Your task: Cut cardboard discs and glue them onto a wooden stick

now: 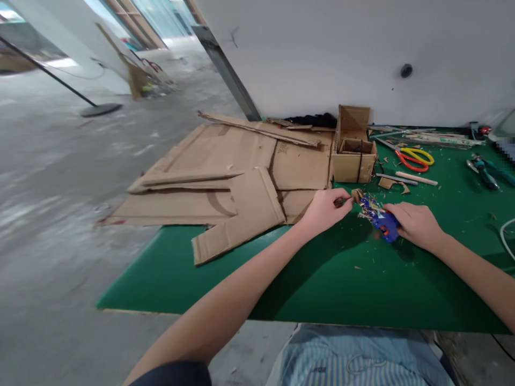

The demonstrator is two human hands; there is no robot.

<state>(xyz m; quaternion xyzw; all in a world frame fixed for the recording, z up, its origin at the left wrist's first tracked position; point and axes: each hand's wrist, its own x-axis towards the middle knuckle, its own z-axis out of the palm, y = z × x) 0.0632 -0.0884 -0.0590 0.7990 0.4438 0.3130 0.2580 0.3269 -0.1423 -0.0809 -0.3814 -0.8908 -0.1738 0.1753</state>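
My left hand (328, 208) is pinched on a small brown cardboard piece (356, 195), just in front of the small cardboard box (353, 167). In my right hand (416, 224) is a deep-blue object with orange-red spots (387, 226); blur and the fingers hide its exact kind. Its far end lies close to the cardboard piece, among pale scraps; I cannot tell if the two touch. Both hands are low over the green tabletop (322, 284).
Flat cut cardboard (241, 209) covers the table's left part and overhangs its edge. To the right lie scissors (414, 160) with red and yellow handles, a pale stick (417, 178), cardboard offcuts (387, 183) and teal-handled pliers (485, 170). A white wall (341, 53) stands behind.
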